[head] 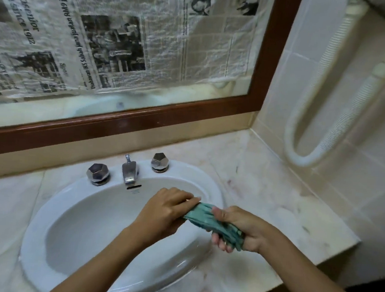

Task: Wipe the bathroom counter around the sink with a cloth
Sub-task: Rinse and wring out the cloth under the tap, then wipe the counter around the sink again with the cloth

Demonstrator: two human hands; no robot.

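Observation:
A teal cloth (206, 218) is bunched into a twisted roll above the right rim of the white oval sink (72, 196). My left hand (165, 210) grips its left end. My right hand (238, 227) is closed around its right end, fingers wrapped underneath. Both hands hold the cloth over the edge of the basin. The pale marble counter (264, 181) surrounds the sink and runs to the tiled wall on the right.
A chrome faucet (129, 172) with two faceted chrome knobs (98, 174) (160, 163) stands at the back of the sink. A wood-framed mirror (261, 82) covered with newspaper hangs behind. A white ribbed hose (326, 124) loops down the right tiled wall. The counter's front edge (315, 264) drops at right.

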